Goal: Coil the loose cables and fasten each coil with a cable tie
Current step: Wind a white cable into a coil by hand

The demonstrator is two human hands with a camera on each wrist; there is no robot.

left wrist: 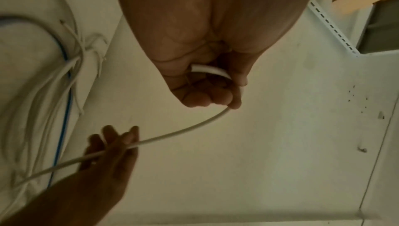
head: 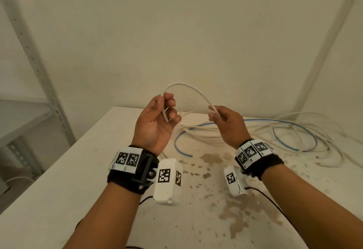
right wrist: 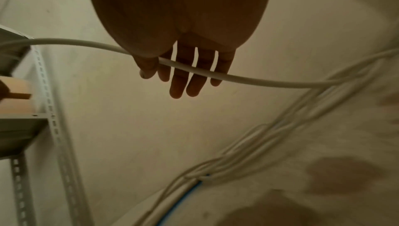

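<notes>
At the far left stands a grey metal shelf (head: pixel 29 56) with holes along its post. Next to it is the white desk (head: pixel 68 170), which has brown stains on its top.

Above the desk, the left hand (head: pixel 157 123) is raised with the palm turned towards the person. Its fingers (head: pixel 170 101) are curled and they grip the free end of a white cable (head: pixel 188 87); the short end comes out below the thumb. In the left wrist view the same cable (left wrist: pixel 172 135) bends inside the closed fingers and then runs away to the other hand.

From the left hand the cable goes up in an arch and comes down to the right hand (head: pixel 229 125). This hand pinches the cable between the thumb and the first finger. In the right wrist view the other fingers (right wrist: pixel 181 83) are nearly straight, and the cable (right wrist: pixel 259 80) lies across them.

Behind and to the right of the hands, a loose pile of white cables (head: pixel 294 130) lies on the desk near the wall. One blue cable (head: pixel 182 142) is mixed in this pile.
</notes>
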